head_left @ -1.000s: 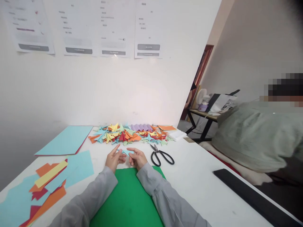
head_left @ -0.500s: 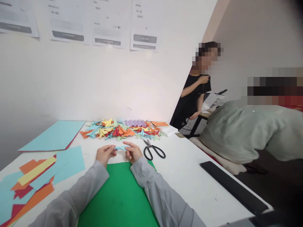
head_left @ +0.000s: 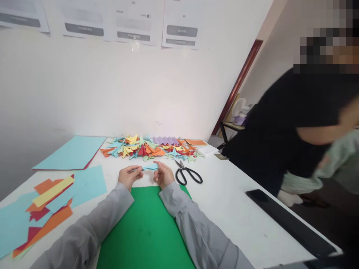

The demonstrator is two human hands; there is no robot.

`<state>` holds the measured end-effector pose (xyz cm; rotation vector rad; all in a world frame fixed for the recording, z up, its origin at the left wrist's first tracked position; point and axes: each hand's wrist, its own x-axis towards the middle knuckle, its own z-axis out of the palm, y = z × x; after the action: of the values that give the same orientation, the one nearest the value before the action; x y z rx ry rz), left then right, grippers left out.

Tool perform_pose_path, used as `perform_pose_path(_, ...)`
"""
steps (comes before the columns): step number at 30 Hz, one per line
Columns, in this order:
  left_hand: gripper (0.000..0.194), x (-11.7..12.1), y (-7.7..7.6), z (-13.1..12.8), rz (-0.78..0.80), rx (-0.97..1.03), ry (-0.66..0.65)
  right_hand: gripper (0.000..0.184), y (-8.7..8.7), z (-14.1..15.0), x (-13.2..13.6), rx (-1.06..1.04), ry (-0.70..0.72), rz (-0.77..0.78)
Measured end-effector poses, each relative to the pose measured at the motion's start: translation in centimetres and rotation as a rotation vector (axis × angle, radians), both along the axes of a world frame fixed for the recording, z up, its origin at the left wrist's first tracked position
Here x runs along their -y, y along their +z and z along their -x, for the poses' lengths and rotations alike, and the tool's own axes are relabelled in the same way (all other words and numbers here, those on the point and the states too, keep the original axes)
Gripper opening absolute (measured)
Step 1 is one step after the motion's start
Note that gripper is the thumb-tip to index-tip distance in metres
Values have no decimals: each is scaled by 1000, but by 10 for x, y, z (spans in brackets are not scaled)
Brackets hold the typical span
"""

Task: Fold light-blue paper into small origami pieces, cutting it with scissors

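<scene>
A small folded piece of light blue paper [head_left: 150,167] is held between my two hands, above the far edge of a green sheet [head_left: 146,228]. My left hand [head_left: 129,176] pinches its left end between thumb and fingers. At the right end, my right hand [head_left: 165,174] grips it with thumb and index finger. Its exact folded shape is too small to make out. Black-handled scissors [head_left: 188,175] lie partly spread on the table, just right of my right hand.
A heap of folded paper shapes [head_left: 148,149] lies along the wall. Light blue sheets [head_left: 73,152] and coloured paper scraps [head_left: 53,194] are on the left. A long black bar [head_left: 288,222] lies along the right table edge. A person in black [head_left: 288,112] bends beside the table.
The view has shifted slightly. My hands still hold the blue paper, its right end now more exposed. The person in black has come closer on the right, partly covering the person in pale green.
</scene>
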<state>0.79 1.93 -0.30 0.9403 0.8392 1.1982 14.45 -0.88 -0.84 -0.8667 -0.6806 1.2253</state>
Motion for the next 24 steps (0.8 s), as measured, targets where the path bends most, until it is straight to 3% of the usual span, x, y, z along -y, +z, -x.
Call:
perform_pose_path(4,32,0,0,-1,6,44,24,28,1,1,1,-99,-60,21)
perform_pose_path(11,28,3,0,-3,25,100,-46,26,0,6,2,-57,0,14)
perform_pose_path(15,27,4,0,-4,32,74,-39,34,2,10,5,29,-155,-2)
perform_pose_path(19,25,3,1,-4,27,108,18,29,6,18,12,187,-355,-15)
perform_pose_path(24,23,4,2,-4,39,147,21,21,10,23,15,191,-421,2)
